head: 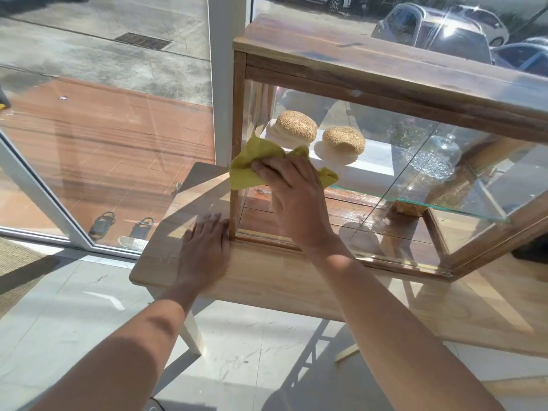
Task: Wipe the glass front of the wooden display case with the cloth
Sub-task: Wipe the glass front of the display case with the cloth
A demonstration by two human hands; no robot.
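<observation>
R hand point(292, 200) presses yellow-green cloth point(247, 170) flat, fingers spread, vs glass front point(370, 173) of wooden display case point(385, 72), near its lower-left corner post. L hand point(206, 247) lies open, fingers straight, on table point(267, 283) touching that post

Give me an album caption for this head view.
Right hand presses yellow-green cloth on display case glass.

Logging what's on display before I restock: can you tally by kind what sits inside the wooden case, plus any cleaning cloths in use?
Sesame buns: 2
Glass domes: 1
Yellow-green cloths, pressed to the glass under the right hand: 1
Total: 4
A brownish item under the glass shelf is too unclear to name, so it is not counted.
</observation>
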